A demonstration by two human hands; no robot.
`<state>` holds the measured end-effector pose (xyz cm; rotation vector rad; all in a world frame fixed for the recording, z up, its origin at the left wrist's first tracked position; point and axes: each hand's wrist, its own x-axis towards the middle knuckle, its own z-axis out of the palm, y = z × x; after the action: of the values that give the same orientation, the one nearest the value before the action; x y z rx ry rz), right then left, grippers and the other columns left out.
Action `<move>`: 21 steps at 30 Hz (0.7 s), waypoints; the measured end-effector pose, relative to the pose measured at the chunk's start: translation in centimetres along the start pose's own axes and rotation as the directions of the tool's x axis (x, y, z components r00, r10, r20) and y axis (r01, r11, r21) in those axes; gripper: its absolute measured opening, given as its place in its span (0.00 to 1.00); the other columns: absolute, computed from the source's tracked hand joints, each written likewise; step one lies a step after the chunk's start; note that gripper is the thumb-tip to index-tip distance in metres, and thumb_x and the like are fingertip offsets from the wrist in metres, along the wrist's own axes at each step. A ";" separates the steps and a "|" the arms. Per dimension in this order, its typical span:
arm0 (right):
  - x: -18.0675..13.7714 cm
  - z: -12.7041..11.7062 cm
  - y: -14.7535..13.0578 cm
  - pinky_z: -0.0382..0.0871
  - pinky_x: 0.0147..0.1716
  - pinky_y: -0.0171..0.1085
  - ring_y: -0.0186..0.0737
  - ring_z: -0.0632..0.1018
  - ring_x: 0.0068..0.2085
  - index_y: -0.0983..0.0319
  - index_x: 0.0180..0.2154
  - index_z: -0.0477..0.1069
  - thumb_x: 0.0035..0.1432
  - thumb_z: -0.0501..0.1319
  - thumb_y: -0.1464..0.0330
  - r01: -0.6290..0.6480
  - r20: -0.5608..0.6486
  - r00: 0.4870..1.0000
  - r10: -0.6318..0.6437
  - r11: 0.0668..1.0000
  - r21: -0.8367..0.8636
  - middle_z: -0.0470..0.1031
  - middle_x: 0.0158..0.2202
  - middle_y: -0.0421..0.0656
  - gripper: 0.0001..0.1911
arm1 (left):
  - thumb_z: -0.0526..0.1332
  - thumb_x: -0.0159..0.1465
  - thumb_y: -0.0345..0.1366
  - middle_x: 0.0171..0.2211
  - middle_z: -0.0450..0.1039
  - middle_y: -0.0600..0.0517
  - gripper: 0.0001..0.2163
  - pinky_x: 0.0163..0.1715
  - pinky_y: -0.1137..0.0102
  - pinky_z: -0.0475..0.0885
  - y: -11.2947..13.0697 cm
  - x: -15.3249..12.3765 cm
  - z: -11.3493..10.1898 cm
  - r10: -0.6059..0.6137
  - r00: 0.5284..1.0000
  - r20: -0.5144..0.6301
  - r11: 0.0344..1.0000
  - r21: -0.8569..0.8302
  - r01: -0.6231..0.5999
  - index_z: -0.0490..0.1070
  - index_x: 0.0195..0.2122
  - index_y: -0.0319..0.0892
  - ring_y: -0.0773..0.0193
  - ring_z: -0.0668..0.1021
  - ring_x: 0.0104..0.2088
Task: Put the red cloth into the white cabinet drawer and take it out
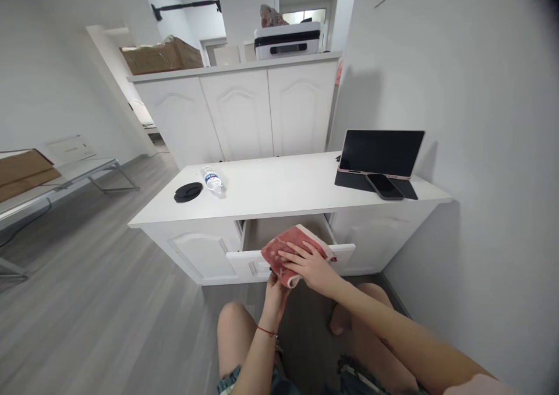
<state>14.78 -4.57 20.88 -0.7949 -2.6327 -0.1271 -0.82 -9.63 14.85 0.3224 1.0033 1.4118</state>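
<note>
A folded red towel (283,247) with a pale patterned motif and white edging is held over the front of a pulled-out drawer (345,254). From below, my left hand (276,295) grips the towel's near edge, its fingers partly hidden under the cloth. My right hand (311,265) lies flat on top of the towel, fingers spread and stretched out. Behind the cloth, the drawer's grey-beige interior partly shows; the towel covers the middle of its front panel.
The white cabinet top (271,185) carries a black round object (188,192), a clear water bottle (212,180) on its side, a tablet (381,152) on a stand and a phone (385,186). A wall stands close at right. My knees are below the drawer.
</note>
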 end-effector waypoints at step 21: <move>-13.3 5.5 4.2 0.55 0.64 0.52 0.45 0.61 0.69 0.50 0.69 0.59 0.60 0.50 0.81 -0.182 -0.181 0.976 0.118 0.900 -0.396 0.69 0.66 0.38 0.39 | 0.81 0.37 0.49 0.32 0.74 0.55 0.28 0.36 0.70 0.71 -0.6 0.2 -0.1 0.000 0.998 -0.056 1.000 -0.014 0.000 0.68 0.30 0.43 0.70 0.74 0.31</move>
<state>25.33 -6.85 10.54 -1.0743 -2.4155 -0.6914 -0.57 -9.61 14.31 0.2744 1.0384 1.4336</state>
